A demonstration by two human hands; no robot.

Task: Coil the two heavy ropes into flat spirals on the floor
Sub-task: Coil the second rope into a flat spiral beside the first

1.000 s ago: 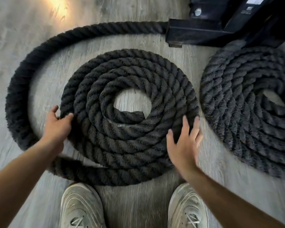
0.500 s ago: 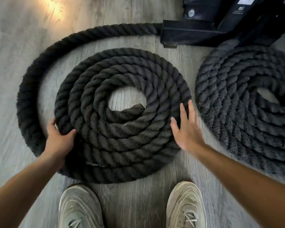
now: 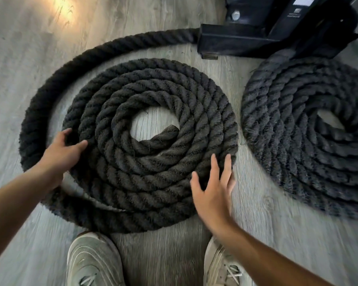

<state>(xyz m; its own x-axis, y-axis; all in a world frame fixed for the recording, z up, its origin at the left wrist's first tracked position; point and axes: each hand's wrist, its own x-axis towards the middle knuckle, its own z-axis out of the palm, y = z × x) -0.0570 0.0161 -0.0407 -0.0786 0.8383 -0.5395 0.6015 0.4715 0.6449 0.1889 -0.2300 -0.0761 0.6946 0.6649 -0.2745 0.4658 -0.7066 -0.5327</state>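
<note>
Ropes (image 3: 153,172) coil flat on grey plank floor (image 3: 12,69)

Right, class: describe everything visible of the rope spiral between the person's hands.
The rope spiral is thick, dark, twisted, fibrous-looking rope, wound flat on the wood-look floor in several turns round an open centre where its frayed end shows. Its loose tail loops wide on the left toward a black frame. The left hand grips the outer turn; the open right hand lies at its near right edge.

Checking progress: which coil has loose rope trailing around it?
The left coil: a loose loop runs round its left side. The right coil shows none.
</note>
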